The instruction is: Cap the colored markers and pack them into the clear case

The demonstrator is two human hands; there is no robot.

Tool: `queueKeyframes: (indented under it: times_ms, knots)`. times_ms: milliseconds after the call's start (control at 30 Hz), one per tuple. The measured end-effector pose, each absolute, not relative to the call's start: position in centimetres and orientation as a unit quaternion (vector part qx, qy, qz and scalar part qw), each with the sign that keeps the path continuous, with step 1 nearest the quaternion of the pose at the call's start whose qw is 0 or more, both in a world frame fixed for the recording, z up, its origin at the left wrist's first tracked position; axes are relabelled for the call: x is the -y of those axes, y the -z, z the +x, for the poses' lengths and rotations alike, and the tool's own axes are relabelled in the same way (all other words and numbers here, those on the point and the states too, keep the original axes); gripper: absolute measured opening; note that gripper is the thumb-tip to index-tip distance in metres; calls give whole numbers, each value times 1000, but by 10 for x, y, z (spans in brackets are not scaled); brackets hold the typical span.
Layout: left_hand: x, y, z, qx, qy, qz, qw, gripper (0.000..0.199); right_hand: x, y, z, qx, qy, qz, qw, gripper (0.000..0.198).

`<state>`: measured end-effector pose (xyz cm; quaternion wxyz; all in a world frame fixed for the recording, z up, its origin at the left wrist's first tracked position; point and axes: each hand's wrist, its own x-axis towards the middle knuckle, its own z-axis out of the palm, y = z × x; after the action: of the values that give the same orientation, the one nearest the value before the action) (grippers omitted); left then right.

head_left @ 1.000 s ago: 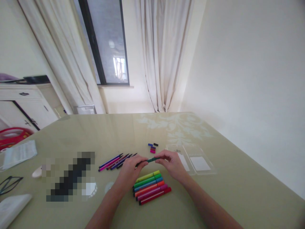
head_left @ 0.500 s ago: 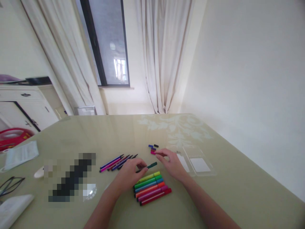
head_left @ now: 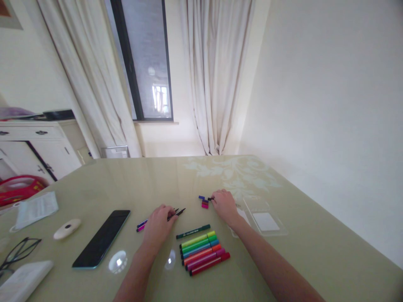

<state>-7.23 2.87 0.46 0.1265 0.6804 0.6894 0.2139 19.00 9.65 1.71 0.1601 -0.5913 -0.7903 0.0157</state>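
Observation:
My left hand (head_left: 159, 223) is over a group of uncapped felt-tip markers, its thumb and fingers closed round a black marker (head_left: 180, 212). The hand hides most of the group; ends of a pink marker (head_left: 140, 228) and a blue one show at its left. My right hand (head_left: 224, 206) pinches a black marker cap (head_left: 210, 199) beside a small cluster of blue, dark red and pink caps (head_left: 205, 205). Between my forearms lies a capped dark green marker (head_left: 193, 231), above a row of several capped markers (head_left: 201, 251) from yellow-green to red.
A clear plastic case (head_left: 277, 228) with a white card lies open right of my right hand. Leftward are a black phone (head_left: 102, 239), a white oval object (head_left: 67, 229), glasses (head_left: 23, 253), a face mask (head_left: 36, 209) and a white block-like item (head_left: 27, 279).
My left hand has let go of the green marker, now laid above the row, and moved left onto the uncapped markers. My right hand has shifted from the pink cap to the black one.

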Motion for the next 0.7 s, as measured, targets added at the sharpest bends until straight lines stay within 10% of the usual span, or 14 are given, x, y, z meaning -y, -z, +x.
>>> queueKeyframes:
  times_ms: [267, 700]
  knots:
    - [-23, -8, -48, -601, -284, 728, 167, 17, -38, -7, 204, 733, -249, -497, 392, 12]
    - [-14, -18, -31, -554, -307, 736, 240, 19, -35, -14, 201, 739, -283, -437, 428, 16]
